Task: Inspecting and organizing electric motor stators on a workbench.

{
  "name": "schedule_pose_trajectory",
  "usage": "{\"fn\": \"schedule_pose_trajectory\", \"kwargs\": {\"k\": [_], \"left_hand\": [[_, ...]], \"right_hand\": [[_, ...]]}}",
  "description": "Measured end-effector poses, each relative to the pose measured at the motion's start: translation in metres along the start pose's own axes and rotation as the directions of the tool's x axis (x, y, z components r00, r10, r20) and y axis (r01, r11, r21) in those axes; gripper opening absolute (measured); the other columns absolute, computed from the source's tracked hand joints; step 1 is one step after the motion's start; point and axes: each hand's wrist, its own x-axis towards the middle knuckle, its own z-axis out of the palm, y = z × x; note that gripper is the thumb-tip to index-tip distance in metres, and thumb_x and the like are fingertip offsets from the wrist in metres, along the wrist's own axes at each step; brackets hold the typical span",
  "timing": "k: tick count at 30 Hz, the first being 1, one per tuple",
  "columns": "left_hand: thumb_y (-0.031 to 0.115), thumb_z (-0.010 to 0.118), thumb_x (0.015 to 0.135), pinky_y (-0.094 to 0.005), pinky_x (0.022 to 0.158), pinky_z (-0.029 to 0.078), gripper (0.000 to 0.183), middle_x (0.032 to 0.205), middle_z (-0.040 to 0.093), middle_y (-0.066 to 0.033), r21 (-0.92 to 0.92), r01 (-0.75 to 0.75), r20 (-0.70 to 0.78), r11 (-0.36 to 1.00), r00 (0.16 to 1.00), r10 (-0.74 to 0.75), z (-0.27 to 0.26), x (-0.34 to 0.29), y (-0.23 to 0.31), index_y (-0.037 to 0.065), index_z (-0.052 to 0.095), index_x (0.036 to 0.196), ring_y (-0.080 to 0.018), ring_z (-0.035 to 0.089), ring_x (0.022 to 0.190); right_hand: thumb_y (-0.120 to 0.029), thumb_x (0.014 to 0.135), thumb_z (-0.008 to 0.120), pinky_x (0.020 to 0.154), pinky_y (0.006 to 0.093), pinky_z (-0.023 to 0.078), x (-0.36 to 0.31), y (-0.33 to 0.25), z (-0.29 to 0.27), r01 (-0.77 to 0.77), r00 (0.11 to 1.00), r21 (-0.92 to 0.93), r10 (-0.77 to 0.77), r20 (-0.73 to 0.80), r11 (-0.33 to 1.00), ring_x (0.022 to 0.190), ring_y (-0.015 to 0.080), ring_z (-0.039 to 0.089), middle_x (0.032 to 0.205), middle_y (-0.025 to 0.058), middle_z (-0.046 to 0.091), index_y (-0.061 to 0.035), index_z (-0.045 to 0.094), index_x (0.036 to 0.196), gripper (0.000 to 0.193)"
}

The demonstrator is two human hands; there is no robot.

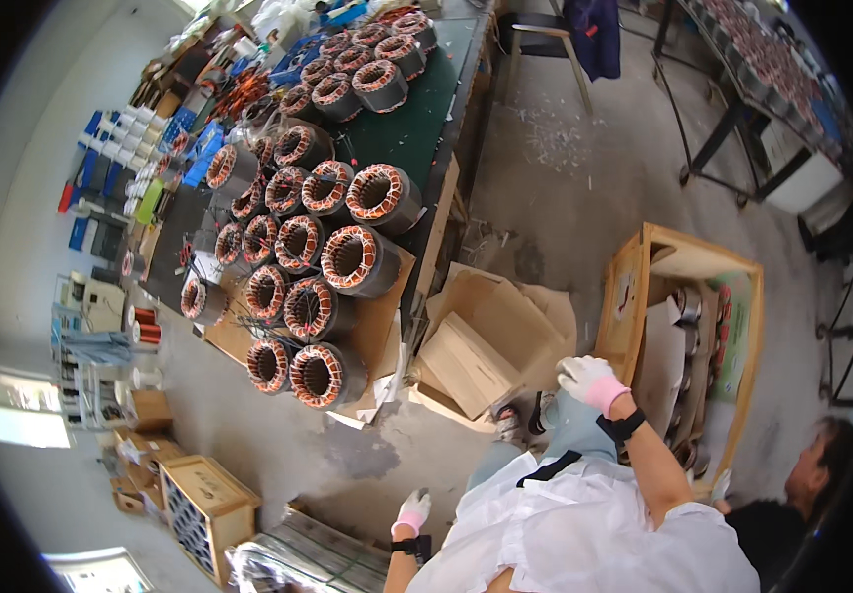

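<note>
My right hand (pixel 589 382), in a white glove with a pink cuff, is raised beside the left wall of a wooden crate (pixel 627 306). Its fingers are loosely bent and apart, with nothing visible in them. Low at my left side hangs my left hand (pixel 412 512), gloved the same way, fingers loosely extended and no object showing in it. Metal motor stators (pixel 690 304) lie inside the crate between cardboard sheets (pixel 661 351). Left of my right hand, an opened cardboard box (pixel 471 361) rests on the floor.
Several stators with orange-and-white windings (pixel 359 261) stand on a green-topped workbench (pixel 402 138). A person (pixel 792 494) is close at the right by the crate. A wheeled rack (pixel 732 128) stands far right; another wooden crate (pixel 211 499) sits lower left. White scraps (pixel 555 138) litter the floor.
</note>
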Motion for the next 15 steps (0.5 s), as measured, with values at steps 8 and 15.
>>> {"fn": "schedule_pose_trajectory", "kwargs": {"k": [8,15], "left_hand": [[0.026,0.045,0.085,-0.0346,0.093,0.040,0.036,0.114,0.057,-0.0176,-0.227,0.081,-0.043,0.971,0.995,-0.093,0.042,0.010,0.096,0.005,0.056,0.113,-0.0297,0.052,0.109],[0.027,0.045,0.086,-0.0344,0.093,0.040,0.036,0.114,0.057,-0.0169,-0.235,0.060,-0.143,0.970,0.985,-0.096,0.085,0.005,0.212,0.006,0.056,0.113,-0.0305,0.051,0.109]], "right_hand": [[-0.028,0.082,0.051,0.073,0.0436,0.044,0.086,0.058,-0.105,0.231,0.959,0.023,-0.223,-0.177,0.973,0.082,0.0302,0.058,0.084,0.0116,0.063,-0.0102,0.058,0.094,0.023],[-0.027,0.083,0.050,0.079,0.0437,0.044,0.177,0.141,-0.195,0.202,0.979,-0.054,-0.202,0.007,0.978,0.089,0.0317,0.058,0.090,0.0131,0.063,-0.0120,0.059,0.097,0.023]]}}
